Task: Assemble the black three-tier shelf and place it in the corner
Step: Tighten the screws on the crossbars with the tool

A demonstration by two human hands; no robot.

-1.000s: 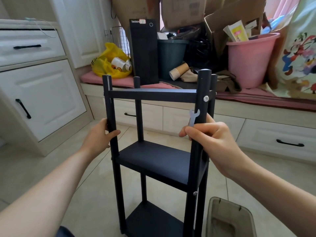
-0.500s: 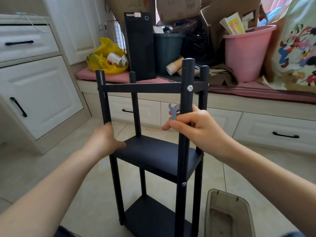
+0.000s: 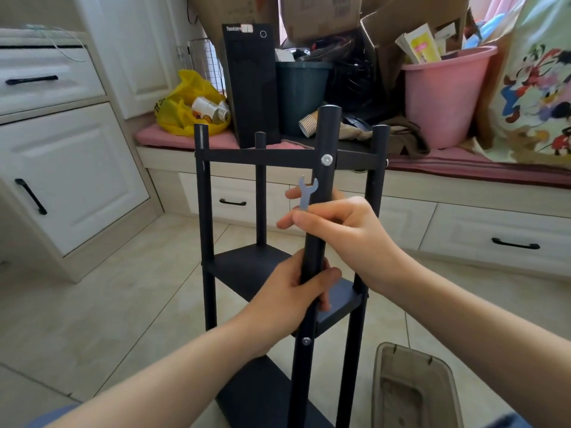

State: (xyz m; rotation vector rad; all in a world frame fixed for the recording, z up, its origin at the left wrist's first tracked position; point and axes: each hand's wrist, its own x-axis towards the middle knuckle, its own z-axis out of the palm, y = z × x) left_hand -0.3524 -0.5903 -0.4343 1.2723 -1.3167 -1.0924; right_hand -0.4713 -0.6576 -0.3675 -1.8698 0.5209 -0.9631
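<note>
The black shelf (image 3: 247,267) stands upright on the pale tiled floor (image 3: 123,288), in front of a long window seat (image 3: 463,162). Both hands are on its nearest post (image 3: 327,134). The left hand (image 3: 287,298) is lower down, with its fingers wrapped tight round the post just above the middle board. The right hand (image 3: 346,227) is higher up. Its fingers curl round the same post and also pinch a small silver spanner (image 3: 306,193) that sticks up beside the post.

The seat has a pink cushion on top and white drawers with black handles below. On it sit a yellow bag (image 3: 182,109), a tall black computer box (image 3: 251,84), a dark green bin (image 3: 301,94) and a pink bucket (image 3: 445,97) with paper things in it. Cardboard boxes (image 3: 318,13) are piled behind. A white cupboard (image 3: 71,168) is on the left. A brown plastic tub (image 3: 411,387) sits on the floor just beside the shelf, on the right
</note>
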